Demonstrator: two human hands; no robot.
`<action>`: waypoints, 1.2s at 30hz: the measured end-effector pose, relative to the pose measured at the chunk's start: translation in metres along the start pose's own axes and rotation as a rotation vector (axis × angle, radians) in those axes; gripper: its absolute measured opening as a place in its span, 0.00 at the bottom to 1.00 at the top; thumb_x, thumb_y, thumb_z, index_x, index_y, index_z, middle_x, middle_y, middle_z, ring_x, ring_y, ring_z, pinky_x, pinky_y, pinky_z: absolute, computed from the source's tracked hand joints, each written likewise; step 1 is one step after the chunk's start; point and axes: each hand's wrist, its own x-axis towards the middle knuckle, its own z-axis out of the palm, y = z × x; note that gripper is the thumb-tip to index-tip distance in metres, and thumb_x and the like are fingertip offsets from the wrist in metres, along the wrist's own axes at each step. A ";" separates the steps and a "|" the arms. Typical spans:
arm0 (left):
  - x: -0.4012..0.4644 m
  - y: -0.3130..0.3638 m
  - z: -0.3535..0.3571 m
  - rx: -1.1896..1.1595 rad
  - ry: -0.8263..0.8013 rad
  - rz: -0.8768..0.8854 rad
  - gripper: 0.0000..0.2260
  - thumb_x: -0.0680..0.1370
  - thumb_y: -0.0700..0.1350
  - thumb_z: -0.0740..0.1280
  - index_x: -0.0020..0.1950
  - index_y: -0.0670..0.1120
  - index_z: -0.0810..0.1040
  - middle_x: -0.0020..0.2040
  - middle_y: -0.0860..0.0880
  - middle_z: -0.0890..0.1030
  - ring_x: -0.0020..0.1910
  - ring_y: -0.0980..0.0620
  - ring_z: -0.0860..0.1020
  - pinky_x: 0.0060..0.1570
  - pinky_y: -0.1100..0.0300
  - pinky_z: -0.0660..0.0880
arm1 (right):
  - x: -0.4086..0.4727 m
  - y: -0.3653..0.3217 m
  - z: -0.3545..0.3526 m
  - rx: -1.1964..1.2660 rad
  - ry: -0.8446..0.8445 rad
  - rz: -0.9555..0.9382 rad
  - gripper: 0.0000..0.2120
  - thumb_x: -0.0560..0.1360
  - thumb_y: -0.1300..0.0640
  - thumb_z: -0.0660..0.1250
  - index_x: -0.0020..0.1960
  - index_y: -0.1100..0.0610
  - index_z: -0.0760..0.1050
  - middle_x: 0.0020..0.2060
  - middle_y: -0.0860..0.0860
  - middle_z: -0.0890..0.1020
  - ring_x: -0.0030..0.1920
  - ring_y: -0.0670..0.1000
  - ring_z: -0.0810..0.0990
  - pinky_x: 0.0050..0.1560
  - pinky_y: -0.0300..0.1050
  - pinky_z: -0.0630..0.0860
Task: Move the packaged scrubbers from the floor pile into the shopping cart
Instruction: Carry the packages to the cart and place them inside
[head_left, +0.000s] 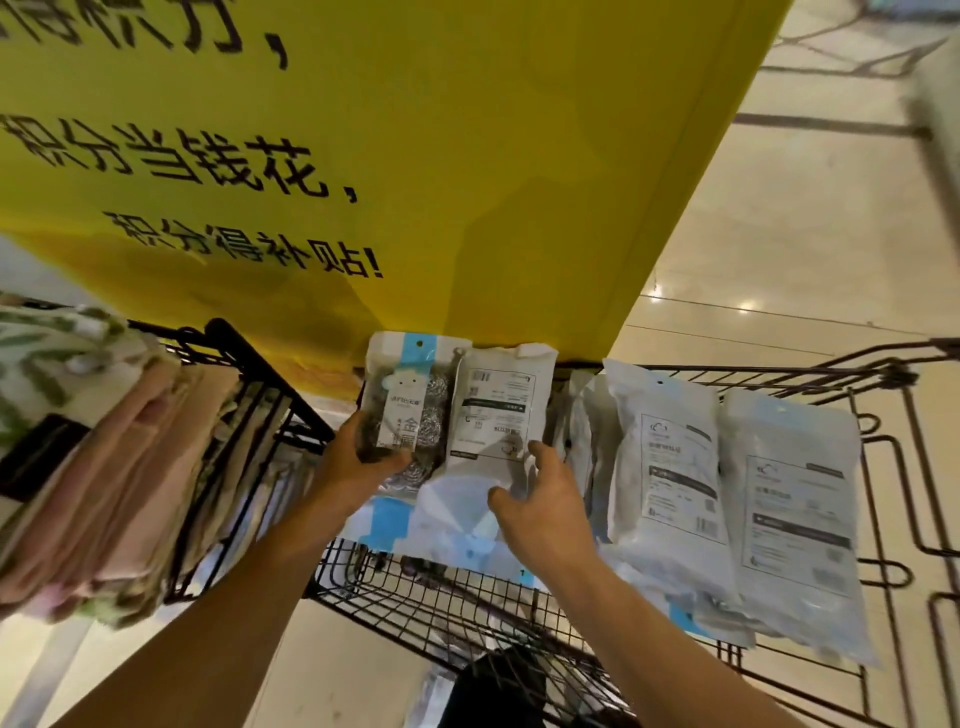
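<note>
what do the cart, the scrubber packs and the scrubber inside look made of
Shopping cart: dark coated metal wire, by its thin welded grid. Scrubber pack: glossy thin plastic film, creased and partly see-through. Scrubber in the left hand's pack: probably coiled steel wire, silvery and glinting.

The left hand (358, 457) holds a steel-wool scrubber pack (410, 400) over the black wire shopping cart (883, 467). At its three o'clock, the right hand (545, 504) touches a white label-side pack (498, 410). More packs (727, 493) lie toward four o'clock.

A shop floor: a wire cart (878, 467) holding packaged scrubbers (670, 467), a yellow printed banner (467, 156) hanging beyond the hands, folded cloths (104, 493) stacked to their left, glossy tiles (779, 234) beyond.
</note>
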 end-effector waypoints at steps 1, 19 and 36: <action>-0.007 -0.003 -0.002 0.002 0.027 -0.007 0.37 0.76 0.41 0.78 0.80 0.49 0.65 0.72 0.47 0.75 0.70 0.44 0.75 0.67 0.46 0.73 | -0.006 0.001 -0.004 0.017 -0.019 -0.002 0.33 0.79 0.54 0.72 0.80 0.50 0.63 0.71 0.51 0.73 0.61 0.50 0.75 0.63 0.43 0.73; -0.320 -0.170 0.055 -0.353 0.207 -0.270 0.28 0.68 0.58 0.78 0.66 0.54 0.78 0.64 0.51 0.82 0.61 0.52 0.81 0.57 0.53 0.78 | -0.135 0.127 -0.076 0.006 -0.570 -0.068 0.03 0.79 0.57 0.73 0.47 0.54 0.84 0.35 0.51 0.86 0.36 0.47 0.83 0.41 0.41 0.76; -0.570 -0.270 0.129 -0.607 0.592 -0.557 0.22 0.72 0.54 0.78 0.65 0.54 0.80 0.61 0.51 0.83 0.59 0.50 0.83 0.60 0.49 0.79 | -0.198 0.247 -0.051 -0.363 -0.804 0.037 0.04 0.81 0.55 0.71 0.52 0.56 0.82 0.47 0.57 0.88 0.44 0.56 0.86 0.44 0.47 0.76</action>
